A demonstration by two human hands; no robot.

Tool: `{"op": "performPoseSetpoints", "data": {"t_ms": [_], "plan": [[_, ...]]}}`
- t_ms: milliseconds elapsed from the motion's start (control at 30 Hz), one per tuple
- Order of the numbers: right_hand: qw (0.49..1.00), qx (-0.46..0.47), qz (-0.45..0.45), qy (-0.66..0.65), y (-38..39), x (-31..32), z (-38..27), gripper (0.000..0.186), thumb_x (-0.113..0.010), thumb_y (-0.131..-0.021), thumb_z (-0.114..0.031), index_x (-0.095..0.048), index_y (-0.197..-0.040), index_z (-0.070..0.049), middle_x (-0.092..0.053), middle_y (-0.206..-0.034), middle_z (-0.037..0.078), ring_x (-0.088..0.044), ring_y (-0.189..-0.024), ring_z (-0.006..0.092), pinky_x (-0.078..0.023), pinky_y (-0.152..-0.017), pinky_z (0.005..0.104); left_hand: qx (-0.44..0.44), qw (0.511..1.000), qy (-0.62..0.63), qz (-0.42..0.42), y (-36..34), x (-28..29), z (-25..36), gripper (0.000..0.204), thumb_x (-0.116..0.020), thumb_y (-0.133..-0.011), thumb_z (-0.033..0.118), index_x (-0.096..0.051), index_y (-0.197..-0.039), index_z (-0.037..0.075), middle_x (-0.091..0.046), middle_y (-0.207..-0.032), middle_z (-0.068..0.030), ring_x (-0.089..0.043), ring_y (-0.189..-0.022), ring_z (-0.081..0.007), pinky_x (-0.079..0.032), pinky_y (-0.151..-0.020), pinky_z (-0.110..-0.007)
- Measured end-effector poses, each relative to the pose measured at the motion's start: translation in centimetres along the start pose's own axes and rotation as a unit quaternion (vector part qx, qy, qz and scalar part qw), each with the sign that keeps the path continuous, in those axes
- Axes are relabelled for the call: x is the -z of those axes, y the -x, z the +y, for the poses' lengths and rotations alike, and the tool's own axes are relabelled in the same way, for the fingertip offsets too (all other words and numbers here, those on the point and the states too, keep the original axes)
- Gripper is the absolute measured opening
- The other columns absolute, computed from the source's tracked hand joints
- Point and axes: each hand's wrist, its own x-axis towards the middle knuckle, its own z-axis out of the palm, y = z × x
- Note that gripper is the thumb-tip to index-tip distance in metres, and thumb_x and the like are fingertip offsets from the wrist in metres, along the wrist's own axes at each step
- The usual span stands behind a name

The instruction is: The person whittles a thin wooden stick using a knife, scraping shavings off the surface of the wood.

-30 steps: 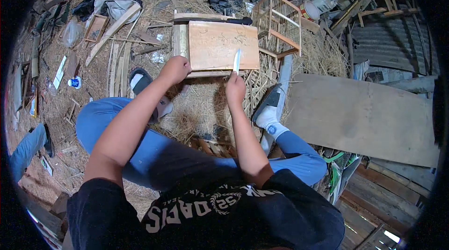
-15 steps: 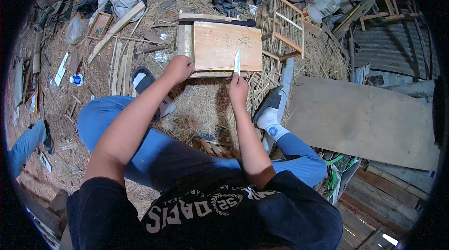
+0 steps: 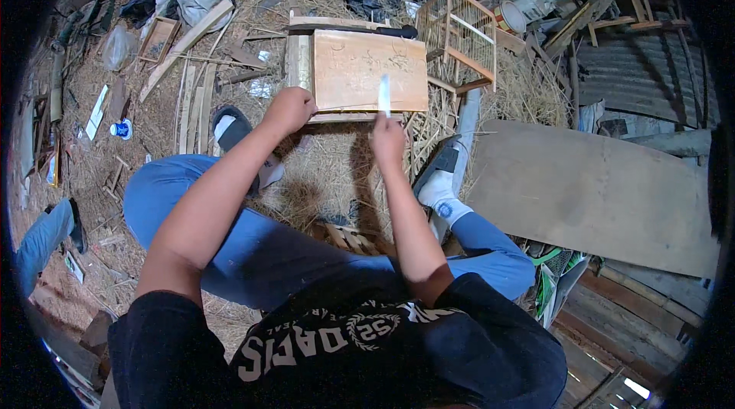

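A pale wooden board (image 3: 367, 65) lies flat on a low wooden stand (image 3: 300, 65) in front of me, with thin shavings on its far part. My right hand (image 3: 388, 137) is closed round the handle of a knife (image 3: 384, 95), its bright blade pointing away from me over the board's near edge. At the board's near left corner, my left hand (image 3: 292, 109) is closed with the fingers pinched; what they hold is too small to make out. A dark-handled long blade (image 3: 398, 32) rests along the far side of the board.
A slatted wooden cage (image 3: 459, 38) stands right of the board. A large flat panel (image 3: 589, 187) lies at the right. Wood strips (image 3: 197, 107), straw and a blue-white cup (image 3: 121, 130) are scattered left. Another person's leg (image 3: 46, 241) shows at the far left.
The knife in my right hand has shifted slightly left, its blade now blurred. My left hand stays at the board's corner. The whole view has shifted a little.
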Motion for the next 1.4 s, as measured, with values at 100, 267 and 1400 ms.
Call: {"op": "performPoseSetpoints", "data": {"t_ms": [100, 267, 1400], "plan": [[1.000, 0.004, -0.019, 0.000, 0.4, -0.9, -0.3, 0.052, -0.047, -0.101, -0.039, -0.066, -0.083, 0.006, -0.064, -0.079, 0.031, -0.062, -0.080, 0.0507, -0.046, -0.071, 0.0559, -0.002, 1.000, -0.003, 0.008, -0.2, 0.0, -0.1, 0.026, -0.065, -0.082, 0.026, -0.071, -0.074, 0.003, -0.066, -0.075, -0.0211, -0.065, -0.071, -0.0397, -0.052, -0.068, -0.048], [0.999, 0.001, 0.016, -0.039, 0.5, -0.2, -0.5, 0.050, -0.046, -0.101, -0.038, -0.067, -0.084, 0.004, -0.064, -0.079, 0.030, -0.062, -0.079, 0.0501, -0.047, -0.070, 0.0545, -0.004, 1.000, -0.012, 0.000, -0.2, 0.2, -0.2, 0.024, -0.066, -0.082, 0.025, -0.071, -0.076, 0.003, -0.066, -0.076, -0.0218, -0.065, -0.072, -0.0401, -0.051, -0.069, -0.048], [0.998, 0.041, -0.036, -0.042, 4.1, -3.0, -3.9, 0.048, -0.050, -0.102, -0.035, -0.065, -0.081, 0.006, -0.062, -0.072, 0.029, -0.061, -0.065, 0.0435, -0.046, -0.063, 0.0476, 0.022, 0.999, -0.031, -0.024, 0.0, 0.9, 0.4, 0.021, -0.071, -0.082, 0.023, -0.073, -0.087, 0.003, -0.069, -0.086, -0.0226, -0.067, -0.082, -0.0411, -0.053, -0.078, -0.048]]}}
